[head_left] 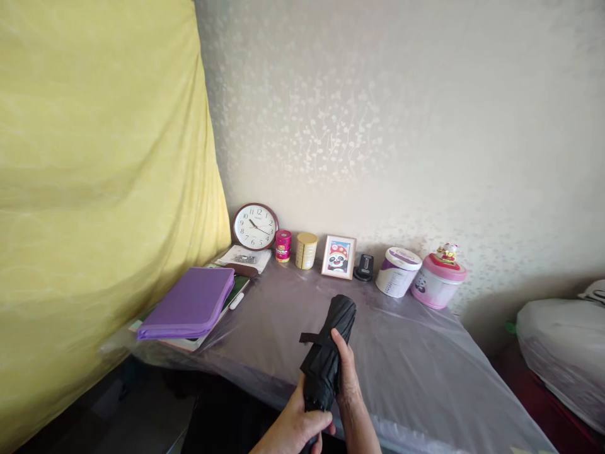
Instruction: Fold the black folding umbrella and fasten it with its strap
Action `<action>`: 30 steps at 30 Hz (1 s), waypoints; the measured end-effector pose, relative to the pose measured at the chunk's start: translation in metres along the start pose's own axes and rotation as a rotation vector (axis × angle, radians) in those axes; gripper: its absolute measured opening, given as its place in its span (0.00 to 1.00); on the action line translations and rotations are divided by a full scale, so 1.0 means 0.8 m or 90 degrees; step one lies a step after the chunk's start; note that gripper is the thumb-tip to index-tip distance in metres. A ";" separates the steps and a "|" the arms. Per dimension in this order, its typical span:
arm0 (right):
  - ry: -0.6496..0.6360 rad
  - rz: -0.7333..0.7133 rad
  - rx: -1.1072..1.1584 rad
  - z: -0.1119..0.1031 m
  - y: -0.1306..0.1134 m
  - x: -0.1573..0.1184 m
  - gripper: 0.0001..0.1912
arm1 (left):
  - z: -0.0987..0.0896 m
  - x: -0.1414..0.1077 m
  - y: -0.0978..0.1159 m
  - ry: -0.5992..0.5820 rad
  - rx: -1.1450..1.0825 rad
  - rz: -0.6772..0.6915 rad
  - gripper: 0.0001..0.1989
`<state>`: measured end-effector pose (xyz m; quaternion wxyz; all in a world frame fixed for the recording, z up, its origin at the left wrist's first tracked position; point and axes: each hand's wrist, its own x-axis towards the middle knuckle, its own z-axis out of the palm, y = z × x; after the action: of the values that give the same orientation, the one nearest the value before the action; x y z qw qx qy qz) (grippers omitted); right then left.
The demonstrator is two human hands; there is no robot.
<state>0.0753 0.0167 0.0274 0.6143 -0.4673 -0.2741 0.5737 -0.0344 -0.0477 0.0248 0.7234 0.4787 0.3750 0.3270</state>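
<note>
A folded black umbrella (328, 353) is held in front of me over the near part of the table, its top end tilted away and slightly right. Around its lower end, by the handle, my left hand (302, 421) is closed. My right hand (347, 372) grips the umbrella's canopy from the right side, thumb lying along the fabric. A short strap (309, 338) sticks out to the left from the canopy's middle. Most of the handle is hidden by the left hand.
On the covered table (416, 372) stand a wall clock (256, 227), a pink can (283, 246), a yellow can (307, 251), a panda picture frame (338, 257), a small black device (364, 267), a white tub (398, 272) and a pink tub (437, 284). A purple folder (189, 302) lies left, near a yellow curtain (104, 189).
</note>
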 end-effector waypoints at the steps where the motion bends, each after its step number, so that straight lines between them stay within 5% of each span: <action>1: -0.006 -0.009 -0.014 -0.001 0.001 0.002 0.29 | 0.000 0.002 -0.004 0.030 0.030 -0.007 0.37; 5: -0.005 -0.040 -0.078 -0.003 0.008 0.009 0.30 | -0.001 0.006 -0.023 0.186 0.224 -0.025 0.42; 9: 0.020 -0.078 -0.132 0.001 0.012 0.011 0.30 | -0.007 0.006 -0.029 0.303 0.484 0.045 0.44; 13: 0.034 -0.088 -0.125 0.003 0.018 0.013 0.31 | -0.013 0.001 -0.021 0.291 0.632 0.002 0.43; 18: 0.055 -0.068 -0.077 0.000 0.028 0.016 0.29 | -0.027 -0.002 -0.013 0.197 0.513 0.102 0.48; 24: 0.060 -0.084 -0.086 -0.001 0.032 0.021 0.29 | -0.031 0.014 -0.004 0.262 0.462 0.150 0.40; 30: 0.125 -0.141 -0.288 -0.016 0.021 0.035 0.24 | -0.038 0.026 0.004 0.306 0.727 0.115 0.35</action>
<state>0.0845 0.0389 0.0015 0.5768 -0.6136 -0.3837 0.3789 -0.0505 -0.0154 0.0152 0.2180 0.7327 0.6009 0.2334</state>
